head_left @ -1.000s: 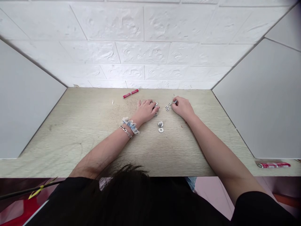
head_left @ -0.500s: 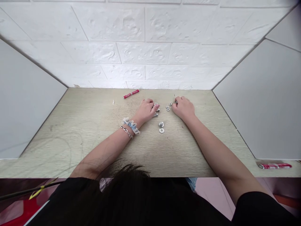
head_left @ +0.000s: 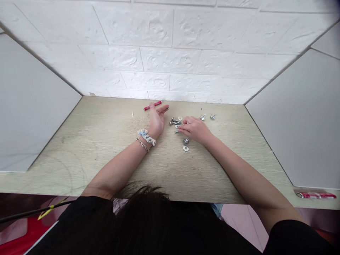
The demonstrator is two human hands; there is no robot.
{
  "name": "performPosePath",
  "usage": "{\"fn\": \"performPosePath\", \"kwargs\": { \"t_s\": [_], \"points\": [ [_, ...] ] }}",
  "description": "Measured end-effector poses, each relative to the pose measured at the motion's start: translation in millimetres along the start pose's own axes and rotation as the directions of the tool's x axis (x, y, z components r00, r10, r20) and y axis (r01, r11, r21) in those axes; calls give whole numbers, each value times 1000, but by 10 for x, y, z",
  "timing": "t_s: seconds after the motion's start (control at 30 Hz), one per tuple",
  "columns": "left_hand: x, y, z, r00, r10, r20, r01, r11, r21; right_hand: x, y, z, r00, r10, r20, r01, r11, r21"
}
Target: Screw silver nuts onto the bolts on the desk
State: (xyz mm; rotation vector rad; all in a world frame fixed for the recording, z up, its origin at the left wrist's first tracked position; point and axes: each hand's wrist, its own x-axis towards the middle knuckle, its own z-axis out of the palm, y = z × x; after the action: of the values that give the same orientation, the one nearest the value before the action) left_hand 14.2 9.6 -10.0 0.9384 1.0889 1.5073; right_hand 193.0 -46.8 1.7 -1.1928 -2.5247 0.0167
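Note:
My left hand [head_left: 157, 122] is turned palm sideways near the back of the table, with a small dark metal piece [head_left: 167, 108] at its fingertips, too small to name. My right hand [head_left: 196, 129] reaches left, its fingertips closed on a flat washer [head_left: 176, 126] at the edge of a small pile of bolts [head_left: 173, 121]. Just below those fingertips lies another bolt [head_left: 176, 132]. A second washer [head_left: 180, 118] lies behind the pile. Nearer me are a bolt with a washer [head_left: 186, 141] and a loose washer [head_left: 186, 148].
Two bolts with washers, one [head_left: 203, 117] and another [head_left: 213, 117], stand at the back right. A red tube [head_left: 152, 105] lies behind my left hand; another red tube [head_left: 316, 195] is at the front right edge. White brick-pattern wall [head_left: 156, 63] and grey side panels [head_left: 300, 117] enclose the table.
My left hand has lifted off the bolts and turned over, palm showing. My right hand has moved left to the pile, uncovering two bolts with washers; the loose nuts are now out of sight.

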Motion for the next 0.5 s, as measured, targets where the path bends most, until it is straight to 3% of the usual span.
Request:
{"fn": "performPosePath", "kwargs": {
  "t_s": [0.17,0.23,0.3,0.33,0.4,0.47,0.5],
  "points": [
    [-43,127,-7,989,-117,-86,99,978,-186,3,-53,-4,993,-33,111,34,999,-14],
    [-65,158,0,981,-184,-60,164,953,-254,-2,-59,17,998,3,58,-9,996,93],
    [-80,181,7,964,-266,-12,251,923,-293,25,-44,36,990,137,-31,-120,939,322],
    [-85,192,8,954,-301,15,291,910,-296,54,-28,39,967,248,-61,-191,860,473],
    [-88,217,0,938,-340,61,343,896,-283,138,14,24,868,496,-15,-318,579,751],
    [-89,242,-17,933,-348,97,361,891,-277,234,67,-17,761,629,159,-380,233,895],
    [-90,253,-26,929,-352,113,369,887,-278,276,96,-42,731,636,246,-401,108,910]
  ]
}}
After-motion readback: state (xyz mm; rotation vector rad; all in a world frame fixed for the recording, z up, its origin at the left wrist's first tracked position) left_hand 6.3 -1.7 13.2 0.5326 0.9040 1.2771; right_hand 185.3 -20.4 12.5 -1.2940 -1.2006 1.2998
